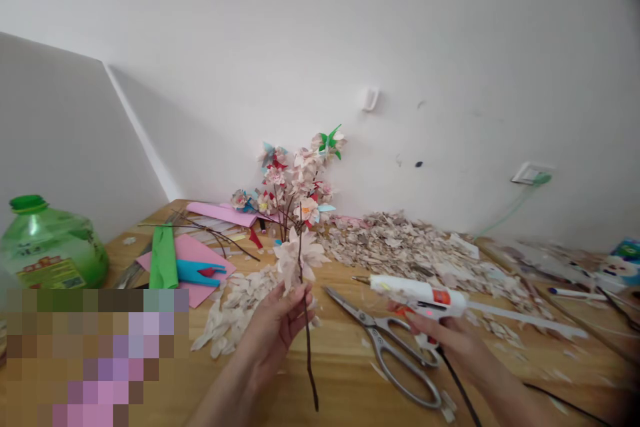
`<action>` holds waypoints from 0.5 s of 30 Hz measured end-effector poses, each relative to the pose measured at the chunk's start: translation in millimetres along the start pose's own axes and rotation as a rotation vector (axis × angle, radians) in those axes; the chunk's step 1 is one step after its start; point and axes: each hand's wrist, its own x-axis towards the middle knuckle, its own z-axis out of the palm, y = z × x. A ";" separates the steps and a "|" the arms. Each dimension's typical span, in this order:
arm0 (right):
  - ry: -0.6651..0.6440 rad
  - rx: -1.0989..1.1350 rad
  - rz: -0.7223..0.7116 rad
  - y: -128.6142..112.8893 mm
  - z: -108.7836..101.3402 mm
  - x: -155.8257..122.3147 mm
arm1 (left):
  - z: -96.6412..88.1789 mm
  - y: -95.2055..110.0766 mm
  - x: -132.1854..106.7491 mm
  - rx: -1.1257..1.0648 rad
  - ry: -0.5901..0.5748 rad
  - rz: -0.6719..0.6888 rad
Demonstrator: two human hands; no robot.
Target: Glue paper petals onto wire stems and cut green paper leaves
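1. Container: squat green bottle (55,240), far left of bench (275,400); green cap on, yellowish label, see-through green body. Fill level unclear.
2. Held flower (313,257): pale, whitish, thin pointed petals spread wide; held above the bench, around mid-view. Dark thin twig (309,353) crosses in front of it and runs down below the fingers; can't tell if joined.
3. Left hand (283,320): thumb and fingers pinched narrow on twig, just under the petals.
4. Right hand (445,337): wrapped around white glue gun (415,292) with red patch; nozzle points left, apart from flower. Glue stick (530,320) sticks out the rear.
5. Between hands: open scissors (407,370) lying on bench.
6. Behind: finished-looking flower bunch (305,170), upright, pale with red, blue, green bits; base hidden.
7. Loose dry petals (400,247) heaped right of bunch; green paper (163,257), blue paper (187,271) left.
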 end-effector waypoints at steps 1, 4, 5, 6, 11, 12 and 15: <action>0.014 0.002 0.011 3.6 -9.4 1.1 | -0.3 2.0 0.4 -0.017 0.016 0.013; 0.080 -0.090 0.079 19.4 -37.5 7.3 | -1.1 10.1 1.7 -0.071 0.052 0.066; 0.105 -0.149 0.113 26.5 -45.9 10.3 | -1.1 13.2 2.2 -0.092 0.063 0.095; 0.123 -0.204 0.146 34.1 -53.3 13.5 | -0.9 16.4 2.8 -0.111 0.071 0.123; 0.150 -0.300 0.236 68.5 -66.7 27.9 | 3.4 30.4 6.8 -0.163 0.056 0.230; 0.159 -0.304 0.231 72.8 -64.5 30.1 | 4.5 32.0 7.6 -0.161 0.048 0.245; 0.190 -0.340 0.232 81.2 -55.0 35.8 | 6.8 34.2 9.3 -0.141 0.055 0.290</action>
